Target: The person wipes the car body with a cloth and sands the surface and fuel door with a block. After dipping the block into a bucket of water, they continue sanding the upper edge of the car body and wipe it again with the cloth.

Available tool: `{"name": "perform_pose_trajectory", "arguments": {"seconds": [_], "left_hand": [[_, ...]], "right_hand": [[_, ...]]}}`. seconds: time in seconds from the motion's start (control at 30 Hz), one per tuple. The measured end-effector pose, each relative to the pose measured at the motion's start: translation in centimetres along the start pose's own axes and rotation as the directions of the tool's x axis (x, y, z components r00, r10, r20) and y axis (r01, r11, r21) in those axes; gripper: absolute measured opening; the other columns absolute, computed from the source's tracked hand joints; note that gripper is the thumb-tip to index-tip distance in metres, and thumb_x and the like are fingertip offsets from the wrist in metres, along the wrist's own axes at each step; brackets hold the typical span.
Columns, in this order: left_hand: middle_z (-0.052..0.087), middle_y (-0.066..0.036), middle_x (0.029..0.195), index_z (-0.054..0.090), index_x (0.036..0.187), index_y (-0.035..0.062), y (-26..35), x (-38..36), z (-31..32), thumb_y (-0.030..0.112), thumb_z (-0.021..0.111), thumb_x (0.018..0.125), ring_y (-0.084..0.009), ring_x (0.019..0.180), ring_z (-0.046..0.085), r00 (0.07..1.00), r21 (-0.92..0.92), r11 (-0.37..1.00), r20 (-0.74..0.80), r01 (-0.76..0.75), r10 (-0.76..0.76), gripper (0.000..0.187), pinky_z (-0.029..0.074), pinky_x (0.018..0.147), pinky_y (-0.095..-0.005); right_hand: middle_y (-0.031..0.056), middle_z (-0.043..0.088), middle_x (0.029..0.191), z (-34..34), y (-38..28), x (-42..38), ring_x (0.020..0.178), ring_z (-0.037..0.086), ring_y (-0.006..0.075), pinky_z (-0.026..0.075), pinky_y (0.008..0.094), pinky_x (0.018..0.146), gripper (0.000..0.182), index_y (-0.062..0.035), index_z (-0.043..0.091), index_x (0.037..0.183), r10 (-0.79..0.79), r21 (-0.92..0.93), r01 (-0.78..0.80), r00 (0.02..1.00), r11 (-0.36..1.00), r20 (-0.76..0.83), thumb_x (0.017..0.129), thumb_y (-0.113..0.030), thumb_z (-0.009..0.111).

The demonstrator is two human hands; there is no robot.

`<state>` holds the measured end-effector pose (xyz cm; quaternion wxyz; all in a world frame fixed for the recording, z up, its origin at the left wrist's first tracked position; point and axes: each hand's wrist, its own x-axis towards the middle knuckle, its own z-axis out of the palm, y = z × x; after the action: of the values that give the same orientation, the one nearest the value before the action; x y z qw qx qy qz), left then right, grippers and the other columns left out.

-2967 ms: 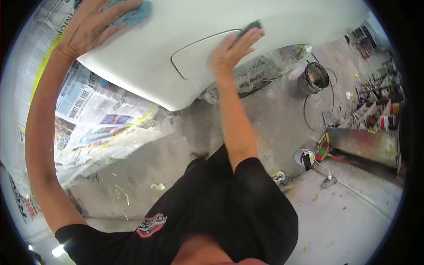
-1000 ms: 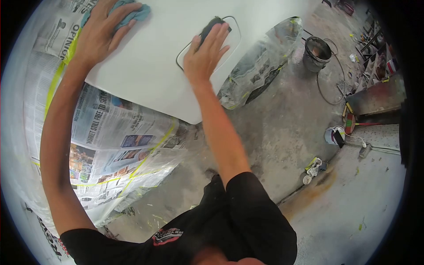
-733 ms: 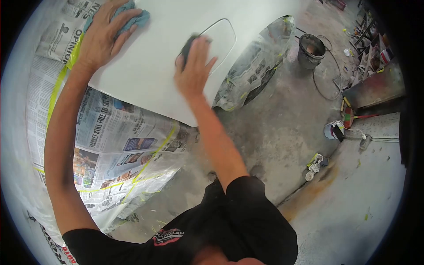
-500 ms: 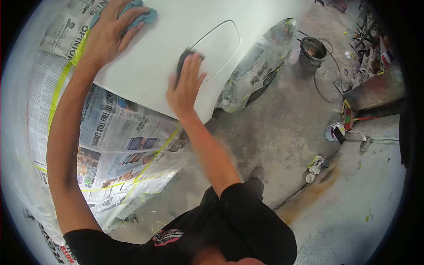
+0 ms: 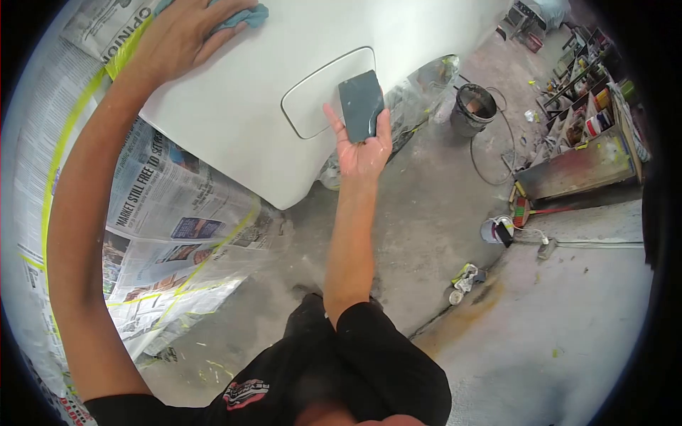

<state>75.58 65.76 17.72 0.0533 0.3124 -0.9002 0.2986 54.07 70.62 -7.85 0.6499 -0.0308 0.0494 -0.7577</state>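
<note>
My right hand (image 5: 364, 157) is turned palm up beside the white car panel (image 5: 227, 113). In it lies a dark grey sheet of wet sandpaper (image 5: 361, 106), flat face up, with the thumb and fingers at its edges. Close by is the outlined fuel door (image 5: 320, 96) in the panel. At the upper left, my left hand (image 5: 174, 42) rests on the panel, its fingers curled over a blue cloth (image 5: 249, 18).
Newspaper masking (image 5: 170, 192) with yellow tape covers the car on the left. Plastic and paper wrap the wheel area (image 5: 419, 99). A black bucket (image 5: 474, 110) with a hose stands on the concrete floor. Shelving with cans (image 5: 593, 124) and a white paint pail (image 5: 495, 231) are at the right.
My right hand has left the panel, moved right and turned palm up, showing the sandpaper. My left hand stays on the cloth, and the view has shifted.
</note>
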Motion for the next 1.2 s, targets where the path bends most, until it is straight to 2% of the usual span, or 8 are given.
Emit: {"name": "perform_pose_trajectory", "arguments": {"seconds": [0.1,0.3,0.43,0.53,0.73,0.87,1.0,1.2], "left_hand": [[0.051,-0.021,0.136,0.065,0.124,0.0123,0.0,-0.1,0.4,0.019,0.07,0.089,-0.0419,0.13,0.048,0.999,-0.075,0.997,-0.015,0.033,-0.034,0.036,0.041,0.109,-0.0509],[0.051,-0.02,0.137,0.065,0.124,0.0127,0.0,0.0,-0.1,0.018,0.07,0.089,-0.0412,0.129,0.049,1.0,-0.001,1.0,-0.004,-0.022,0.022,0.036,0.043,0.109,-0.0488],[0.051,-0.021,0.137,0.065,0.123,0.0124,0.2,0.1,-0.1,0.018,0.07,0.089,-0.0411,0.13,0.049,1.0,-0.017,1.0,0.009,0.017,-0.017,0.035,0.042,0.109,-0.0496],[0.051,-0.021,0.137,0.066,0.123,0.0125,0.5,0.2,-0.2,0.018,0.069,0.089,-0.0409,0.13,0.048,0.998,-0.031,0.998,0.035,0.056,-0.055,0.035,0.042,0.109,-0.0499],[0.052,-0.022,0.137,0.066,0.123,0.0133,0.2,0.5,0.0,0.017,0.07,0.089,-0.0412,0.13,0.049,1.0,0.004,1.0,0.016,0.018,-0.018,0.034,0.042,0.108,-0.0507],[0.051,-0.022,0.137,0.066,0.123,0.0122,0.0,-0.5,0.5,0.016,0.07,0.088,-0.0415,0.129,0.049,0.999,-0.029,0.998,0.017,0.05,-0.049,0.036,0.043,0.107,-0.0515],[0.055,-0.013,0.142,0.064,0.13,0.0146,-0.5,0.1,0.9,0.015,0.068,0.092,-0.035,0.133,0.05,0.997,0.039,0.999,-0.076,-0.028,0.03,0.038,0.042,0.111,-0.0454],[0.053,-0.012,0.145,0.063,0.131,0.0143,-0.2,0.1,0.7,0.014,0.067,0.092,-0.0348,0.133,0.05,0.998,0.02,1.0,-0.06,-0.021,0.022,0.039,0.042,0.111,-0.0449]], "right_hand": [[0.0109,0.045,0.151,-0.4,-0.6,0.0,0.134,0.051,0.0292,0.047,0.0667,0.103,0.048,-0.0074,0.04,0.153,0.034,0.106,-0.035,0.999,0.994,0.01,0.11,-0.03,0.037],[0.0158,0.044,0.152,1.5,-0.2,0.4,0.138,0.047,0.031,0.044,0.0536,0.111,0.05,-0.0027,0.038,0.153,-0.201,-0.368,0.163,0.977,0.915,-0.066,0.11,-0.028,0.039],[0.023,0.037,0.158,1.3,5.1,4.4,0.148,0.034,0.0348,0.026,0.0382,0.123,0.056,0.0067,0.032,0.153,-0.467,-0.881,0.443,0.822,0.168,0.324,0.11,-0.028,0.041],[0.0299,0.02,0.164,1.1,11.6,3.5,0.154,0.016,0.0441,0.014,0.0523,0.125,0.059,0.0114,0.025,0.155,-0.509,-0.891,0.429,0.74,-0.147,0.44,0.108,-0.02,0.042],[0.0321,0.015,0.165,-1.5,12.7,2.0,0.154,0.012,0.0464,0.012,0.0545,0.125,0.059,0.011,0.024,0.155,-0.382,-0.829,0.532,0.739,-0.174,0.555,0.106,-0.013,0.045],[0.031,0.015,0.165,2.2,9.6,7.5,0.153,0.012,0.0495,0.012,0.0581,0.123,0.055,0.0075,0.027,0.156,-0.595,-0.896,0.444,0.722,0.009,0.352,0.107,-0.013,0.041],[0.0331,0.016,0.164,-0.4,14.4,-0.7,0.153,0.015,0.0461,0.015,0.0504,0.126,0.054,0.0114,0.028,0.153,-0.356,-0.871,0.465,0.796,-0.156,0.489,0.109,-0.018,0.039],[0.0331,0.021,0.163,1.8,9.3,7.0,0.153,0.017,0.0478,0.014,0.0579,0.123,0.055,0.007,0.032,0.154,-0.561,-0.904,0.428,0.746,-0.01,0.359,0.105,-0.014,0.047]]}}
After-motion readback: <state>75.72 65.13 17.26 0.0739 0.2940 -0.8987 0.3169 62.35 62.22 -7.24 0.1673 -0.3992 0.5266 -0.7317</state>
